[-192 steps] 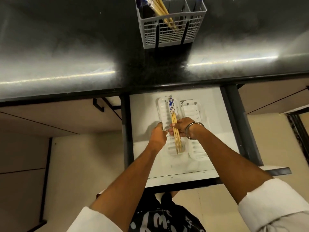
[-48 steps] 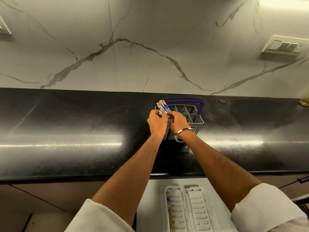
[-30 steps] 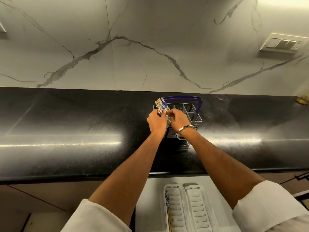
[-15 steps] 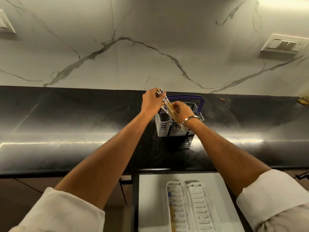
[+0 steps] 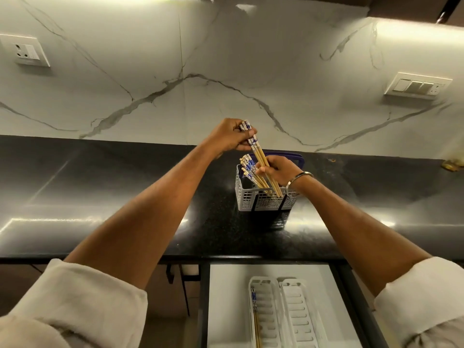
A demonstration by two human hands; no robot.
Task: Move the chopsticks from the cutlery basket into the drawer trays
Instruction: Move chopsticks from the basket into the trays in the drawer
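Observation:
A grey cutlery basket with a blue handle stands on the black counter. Several wooden chopsticks with blue-and-white tops lean in its left compartment. My left hand is raised above the basket, closed on the patterned tops of a small bunch of chopsticks. My right hand, wearing a metal bangle, grips the same bunch lower down at the basket's rim. Below, in the open drawer, lie two white trays; the left tray holds chopsticks along its left side and the right tray is bare.
The black counter runs across the view, backed by a white marble wall. A socket plate is on the wall at left and a switch plate at right. The white drawer is open under the counter's front edge.
My left hand has lifted a bunch of chopsticks further up out of the basket, while my right hand slid down their shafts. The camera has tilted slightly.

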